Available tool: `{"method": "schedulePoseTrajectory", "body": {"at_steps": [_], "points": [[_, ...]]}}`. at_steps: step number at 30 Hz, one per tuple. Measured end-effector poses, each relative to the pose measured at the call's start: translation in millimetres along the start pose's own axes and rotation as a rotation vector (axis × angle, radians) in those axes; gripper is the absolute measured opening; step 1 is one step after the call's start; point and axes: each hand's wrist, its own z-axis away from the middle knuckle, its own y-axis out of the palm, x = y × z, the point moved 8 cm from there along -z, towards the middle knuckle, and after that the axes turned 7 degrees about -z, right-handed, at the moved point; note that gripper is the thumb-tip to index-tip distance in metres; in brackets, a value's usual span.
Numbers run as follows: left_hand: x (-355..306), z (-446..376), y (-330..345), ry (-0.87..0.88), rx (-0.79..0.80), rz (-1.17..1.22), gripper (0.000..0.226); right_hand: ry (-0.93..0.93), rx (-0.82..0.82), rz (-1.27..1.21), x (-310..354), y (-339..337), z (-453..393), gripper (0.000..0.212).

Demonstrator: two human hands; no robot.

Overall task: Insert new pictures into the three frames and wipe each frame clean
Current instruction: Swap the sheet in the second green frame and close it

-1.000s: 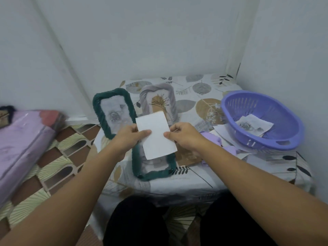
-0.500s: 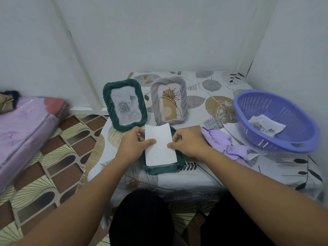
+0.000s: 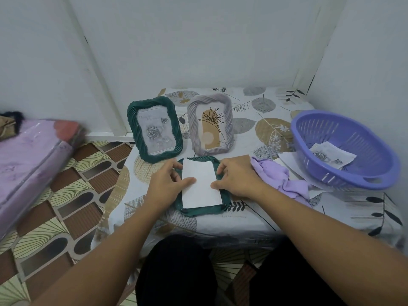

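Note:
A dark green frame [image 3: 199, 211] lies flat near the table's front edge. A white picture [image 3: 199, 186], blank side up, lies on top of it. My left hand [image 3: 169, 184] pinches the picture's left edge with thumb on top. My right hand [image 3: 235, 176] pinches its right edge, fingers curled at the frame's side. Behind stand two upright frames: a green frame [image 3: 154, 129] showing grey roses and a grey frame [image 3: 210, 124] showing a line-drawn plant.
A lilac cloth [image 3: 280, 176] lies bunched right of my right hand. A purple basket [image 3: 344, 149] at the right holds a rose print [image 3: 331, 156], with loose papers [image 3: 287, 159] beneath it. Walls close the back and right. A pink wrapped bundle [image 3: 28, 162] lies on the floor at left.
Both hands have lowered the white picture from mid-air down onto the flat green frame. The view has tilted so the standing frames show fully.

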Motion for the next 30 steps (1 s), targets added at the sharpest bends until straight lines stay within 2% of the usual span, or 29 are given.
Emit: {"method": "schedulePoseTrajectory", "body": {"at_steps": [6, 13, 20, 25, 30], "points": [[4.9, 0.2, -2.1, 0.01, -0.054, 0.009, 0.045, -0.011, 0.019, 0.017, -1.8, 2.3, -3.3, 0.04], [3.6, 1.7, -1.3, 0.034, -0.081, -0.026, 0.041, -0.019, 0.02, -0.007, -2.7, -0.6, -4.9, 0.045], [4.0, 0.9, -1.5, 0.059, -0.11, -0.056, 0.039, -0.078, 0.046, 0.04, 0.5, 2.2, -1.7, 0.06], [2.9, -0.2, 0.0, 0.069, -0.106, -0.078, 0.037, -0.075, 0.112, 0.018, 0.2, 5.5, 1.9, 0.059], [3.4, -0.7, 0.2, 0.065, -0.112, -0.066, 0.036, -0.066, 0.11, 0.005, -1.7, 7.7, 0.8, 0.061]]}}
